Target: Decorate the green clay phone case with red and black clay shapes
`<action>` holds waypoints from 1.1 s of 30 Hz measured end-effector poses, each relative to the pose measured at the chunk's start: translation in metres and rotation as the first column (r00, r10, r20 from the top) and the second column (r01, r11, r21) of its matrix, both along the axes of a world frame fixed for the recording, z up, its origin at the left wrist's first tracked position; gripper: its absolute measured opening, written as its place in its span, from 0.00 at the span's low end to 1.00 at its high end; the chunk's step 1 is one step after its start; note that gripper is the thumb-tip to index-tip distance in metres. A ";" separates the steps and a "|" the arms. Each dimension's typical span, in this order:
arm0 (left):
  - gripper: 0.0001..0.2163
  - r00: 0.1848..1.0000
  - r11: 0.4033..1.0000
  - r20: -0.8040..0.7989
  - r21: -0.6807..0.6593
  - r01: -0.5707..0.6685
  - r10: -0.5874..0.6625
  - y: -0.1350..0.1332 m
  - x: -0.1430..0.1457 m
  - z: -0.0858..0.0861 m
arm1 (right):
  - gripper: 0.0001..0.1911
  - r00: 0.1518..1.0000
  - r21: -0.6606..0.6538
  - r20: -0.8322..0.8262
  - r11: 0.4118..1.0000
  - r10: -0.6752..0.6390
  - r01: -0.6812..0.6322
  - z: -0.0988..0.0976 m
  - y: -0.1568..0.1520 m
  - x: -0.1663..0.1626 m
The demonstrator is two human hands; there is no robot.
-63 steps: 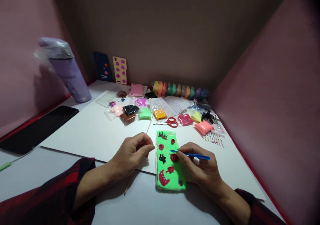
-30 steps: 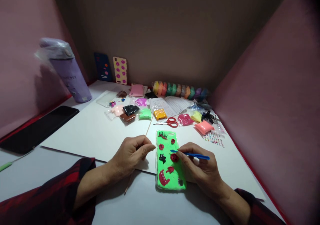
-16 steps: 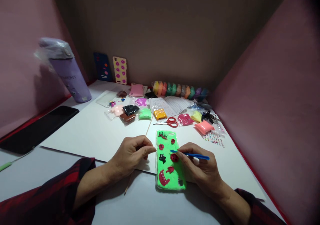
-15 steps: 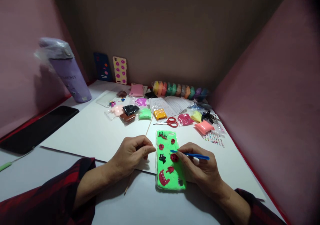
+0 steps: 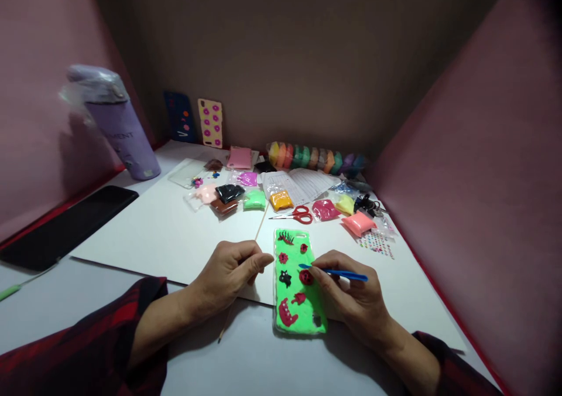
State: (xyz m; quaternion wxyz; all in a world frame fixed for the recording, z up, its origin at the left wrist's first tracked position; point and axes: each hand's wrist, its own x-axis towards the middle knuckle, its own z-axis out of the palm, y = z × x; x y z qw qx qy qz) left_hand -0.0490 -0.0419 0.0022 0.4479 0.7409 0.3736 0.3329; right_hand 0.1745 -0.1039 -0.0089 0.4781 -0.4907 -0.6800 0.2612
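A phone case [image 5: 311, 314] covered in bright green clay lies upright to me, decorated with red shapes and a black cat-like figure. My right hand [image 5: 357, 293] grips a blue plastic modelling tool [image 5: 346, 275] like a pen; its tip is over the case, just above a round red piece [image 5: 306, 277]. My left hand [image 5: 235, 273] is closed beside the case's left edge, thumb against the curled fingers. A thin wooden stick [image 5: 262, 223] runs behind that hand and shows again below it; whether the fingers grip it is hidden.
Red-handled scissors [image 5: 302, 215] lie beyond the case, among several clay packets [image 5: 281, 200]. A purple bottle [image 5: 125, 138] and a black phone [image 5: 65, 226] stand and lie on the left. Two decorated cases [image 5: 211, 123] lean on the back wall. A white board [image 5: 153, 238] lies beneath.
Almost nothing differs. My left thumb and fingers have shifted very slightly; the right hand, blue tool and case stay in place.
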 end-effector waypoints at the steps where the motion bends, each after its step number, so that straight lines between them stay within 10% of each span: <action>1: 0.18 1.000 1.000 -0.001 0.009 0.004 -0.004 0.000 0.000 0.000 | 0.04 1.000 0.002 -0.001 1.000 0.000 0.000 0.000 0.000 0.000; 33: 0.17 1.000 0.992 -0.012 0.124 0.009 -0.007 -0.006 -0.002 0.004 | 0.04 1.000 -0.011 -0.013 1.000 -0.014 0.013 0.001 0.000 -0.001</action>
